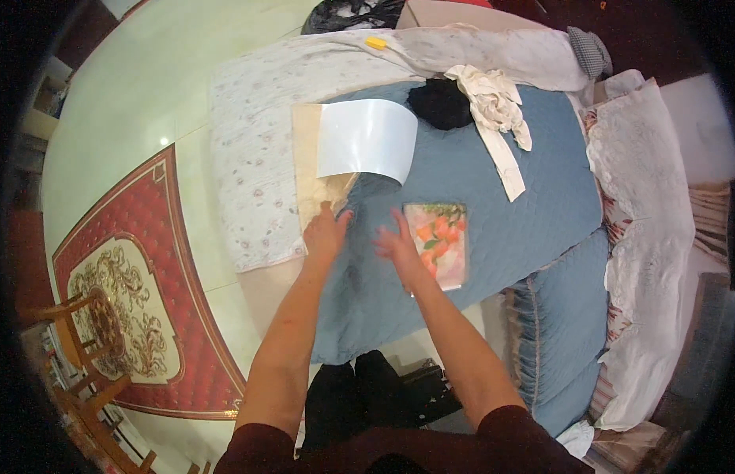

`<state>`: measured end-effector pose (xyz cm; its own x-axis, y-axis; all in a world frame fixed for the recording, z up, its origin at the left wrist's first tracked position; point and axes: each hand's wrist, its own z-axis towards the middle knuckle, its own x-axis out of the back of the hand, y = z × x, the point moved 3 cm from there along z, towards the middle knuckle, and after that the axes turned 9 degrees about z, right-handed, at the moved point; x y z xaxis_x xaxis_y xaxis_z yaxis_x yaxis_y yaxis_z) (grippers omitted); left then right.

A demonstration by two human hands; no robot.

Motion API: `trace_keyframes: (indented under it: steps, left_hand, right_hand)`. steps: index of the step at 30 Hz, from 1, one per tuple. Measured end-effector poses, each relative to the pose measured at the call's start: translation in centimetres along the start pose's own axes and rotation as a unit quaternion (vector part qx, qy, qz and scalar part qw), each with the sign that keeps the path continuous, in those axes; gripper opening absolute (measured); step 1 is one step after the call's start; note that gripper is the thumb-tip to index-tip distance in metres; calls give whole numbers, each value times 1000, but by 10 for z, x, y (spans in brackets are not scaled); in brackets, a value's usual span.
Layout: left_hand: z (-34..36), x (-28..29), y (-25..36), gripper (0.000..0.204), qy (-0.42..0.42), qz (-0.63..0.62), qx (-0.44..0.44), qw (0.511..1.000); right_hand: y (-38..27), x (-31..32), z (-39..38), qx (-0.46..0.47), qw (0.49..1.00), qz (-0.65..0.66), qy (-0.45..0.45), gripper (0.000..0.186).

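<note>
My left hand [325, 235] rests at the lower end of a tan sheet [307, 150], thumb and fingers apart. A glossy white sheet [367, 138] with a curled edge lies partly over the tan one. To the right, my right hand [397, 239] hovers above the blue quilted cover [533, 182], its fingers spread and nothing in them. Just beside it is a flat rectangular picture [438, 245] with orange and green shapes on a pale ground. The right wrist passes close to its left edge.
Beyond the sheets lie a black cloth [440, 104] and a crumpled cream garment [494, 110]. A flowered white cloth [253, 158] covers the left side, with a small yellow object [375, 43] at the back. A red patterned rug [146, 316] and a wooden chair [71, 340] are at left.
</note>
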<state>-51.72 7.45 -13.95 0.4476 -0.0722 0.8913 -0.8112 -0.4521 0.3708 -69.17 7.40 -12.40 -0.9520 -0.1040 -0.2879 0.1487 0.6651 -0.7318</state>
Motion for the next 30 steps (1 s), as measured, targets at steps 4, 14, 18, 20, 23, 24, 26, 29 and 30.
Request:
trace_keyframes:
  steps: [4, 14, 18, 20, 23, 24, 26, 29, 30]
  left_hand:
    - [22, 3, 2, 34, 18, -36, 4, 999]
    - [-12, 70, -165, 32, 129, -142, 176, 965]
    - [-27, 79, -187, 32, 160, 58, 286, 943]
    - [-12, 69, -169, 28, 170, 82, 215, 958]
    - [24, 45, -87, 29, 83, 46, 69, 993]
    - [35, 44, -74, 29, 80, 42, 66, 994]
    - [57, 27, -51, 37, -75, 16, 42, 996]
    - [69, -23, -71, 45, -131, 97, 33, 986]
    - [69, -30, -72, 45, -133, 95, 33, 986]
  right_hand:
    - [-41, -24, 53, -36, 993, 108, -21, 73]
    - [-114, -13, 65, 163, 968, 190, -31, 51]
    - [-71, 80, 56, 78, 988, -106, 80, 53]
    - [-66, 94, 43, 15, 974, -196, 109, 49]
    - [-76, 119, 52, 36, 942, -295, 155, 42]
    - [-88, 110, 57, 112, 937, -296, 144, 39]
    - [-110, 112, 84, 100, 929, -324, 149, 35]
    - [-142, 106, 138, 259, 864, -394, 175, 37]
    - [-159, 96, 150, 271, 867, -382, 170, 38]
